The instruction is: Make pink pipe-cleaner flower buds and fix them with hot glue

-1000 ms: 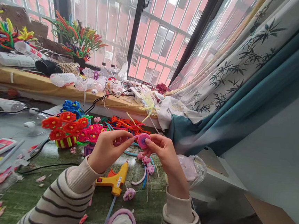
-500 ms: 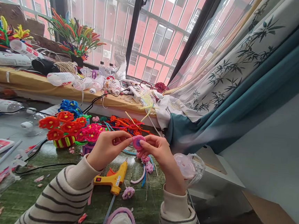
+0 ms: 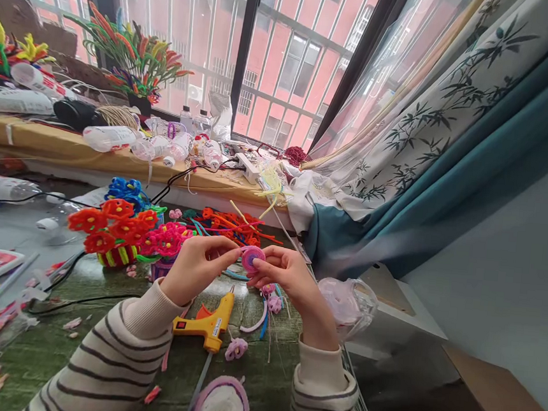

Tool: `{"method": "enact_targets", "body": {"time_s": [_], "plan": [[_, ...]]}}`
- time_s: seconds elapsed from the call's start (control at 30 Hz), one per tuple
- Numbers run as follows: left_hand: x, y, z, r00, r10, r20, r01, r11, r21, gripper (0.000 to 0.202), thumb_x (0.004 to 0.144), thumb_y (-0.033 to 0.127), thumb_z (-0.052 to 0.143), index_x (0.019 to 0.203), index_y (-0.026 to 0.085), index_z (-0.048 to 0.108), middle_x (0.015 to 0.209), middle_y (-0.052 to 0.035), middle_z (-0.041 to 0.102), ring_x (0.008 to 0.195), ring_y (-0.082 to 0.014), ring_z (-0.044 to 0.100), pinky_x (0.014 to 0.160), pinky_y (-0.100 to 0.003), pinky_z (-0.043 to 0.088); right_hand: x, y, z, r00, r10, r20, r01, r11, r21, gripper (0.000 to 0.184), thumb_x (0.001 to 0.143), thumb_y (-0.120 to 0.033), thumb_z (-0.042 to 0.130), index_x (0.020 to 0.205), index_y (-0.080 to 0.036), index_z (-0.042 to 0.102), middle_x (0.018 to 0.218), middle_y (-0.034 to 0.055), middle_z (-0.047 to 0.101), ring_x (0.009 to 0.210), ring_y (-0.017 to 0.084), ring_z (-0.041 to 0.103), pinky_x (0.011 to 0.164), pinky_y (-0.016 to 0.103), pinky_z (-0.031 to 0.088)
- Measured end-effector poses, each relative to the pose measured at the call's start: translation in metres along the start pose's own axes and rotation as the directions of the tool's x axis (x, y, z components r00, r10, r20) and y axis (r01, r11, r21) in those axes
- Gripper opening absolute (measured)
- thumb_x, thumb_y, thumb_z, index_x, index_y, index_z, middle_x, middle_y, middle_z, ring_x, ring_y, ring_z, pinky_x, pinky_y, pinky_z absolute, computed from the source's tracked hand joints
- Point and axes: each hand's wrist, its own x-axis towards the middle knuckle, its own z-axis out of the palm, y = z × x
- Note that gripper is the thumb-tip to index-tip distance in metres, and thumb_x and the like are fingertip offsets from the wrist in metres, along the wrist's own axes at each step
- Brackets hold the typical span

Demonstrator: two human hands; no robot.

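Observation:
A small coil of pink and purple pipe cleaner (image 3: 252, 260) is held up over the table between both hands. My right hand (image 3: 291, 277) pinches the coil's right side, thumb across its face. At the coil's left edge, my left hand (image 3: 201, 266) is closed with thumb and forefinger on its pink outer strand. Below them lies a yellow glue gun (image 3: 213, 322), nozzle pointing up. A lilac pipe-cleaner flower (image 3: 236, 349) rests beside it. Nearest me stands a white roll with a purple fuzzy rim (image 3: 222, 405).
Pots of orange flowers (image 3: 114, 223), pink flowers (image 3: 168, 240) and blue flowers (image 3: 128, 193) stand left of the hands. Orange pipe cleaners (image 3: 234, 224) lie behind. A clear plastic bag (image 3: 346, 304) sits at right. Plastic bottles (image 3: 111, 138) crowd the windowsill. A black cable (image 3: 88, 300) crosses the table.
Both hands have shifted very slightly left with the coil, which stays pinched between them. The coil's face is turned a little differently. The view has tilted slightly.

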Motion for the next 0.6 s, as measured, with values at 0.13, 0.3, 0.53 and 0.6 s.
{"method": "enact_targets", "body": {"time_s": [0.13,0.3,0.53,0.6], "plan": [[0.0003,-0.0031,-0.0005,1.000,-0.002,0.025,0.002,1.000,0.001,0.036,0.076,0.044,0.063,0.077,0.010,0.074,0.067,-0.0068,0.069,0.059,-0.0144,0.052,0.053,-0.024,0.040,-0.0004,-0.0004,0.0001,1.000,0.016,0.009,-0.016,1.000,-0.011,0.040,0.065,-0.045,0.084,0.083,-0.013,0.066,0.072,0.0051,0.074,0.058,0.016,0.071,0.055,0.024,0.056],[0.0005,-0.0034,-0.0006,1.000,0.014,0.026,-0.013,0.998,-0.055,0.033,0.076,0.043,0.066,0.073,0.011,0.074,0.062,-0.0038,0.065,0.056,-0.0114,0.048,0.048,-0.020,0.037,0.0001,-0.0008,-0.0002,0.999,0.011,0.034,-0.010,0.999,-0.032,0.040,0.066,-0.046,0.083,0.079,-0.013,0.065,0.067,0.0035,0.072,0.054,0.014,0.069,0.050,0.021,0.052],[0.0002,-0.0015,0.0017,0.999,0.036,0.016,-0.035,0.998,-0.058,0.031,0.076,0.043,0.068,0.071,0.013,0.074,0.058,-0.0027,0.063,0.053,-0.0104,0.045,0.044,-0.019,0.035,-0.0001,-0.0002,-0.0014,1.000,0.016,0.024,-0.015,0.999,-0.038,0.040,0.066,-0.046,0.083,0.076,-0.013,0.063,0.063,0.0029,0.071,0.052,0.014,0.068,0.048,0.020,0.050],[0.0002,-0.0021,0.0025,0.999,0.034,0.027,-0.033,0.998,-0.050,0.033,0.077,0.044,0.068,0.071,0.013,0.073,0.058,-0.0030,0.064,0.053,-0.0106,0.045,0.044,-0.019,0.035,-0.0004,0.0001,-0.0015,1.000,0.017,0.026,-0.016,0.999,-0.040,0.040,0.065,-0.047,0.083,0.076,-0.013,0.063,0.064,0.0031,0.071,0.054,0.014,0.068,0.049,0.021,0.050]]}}
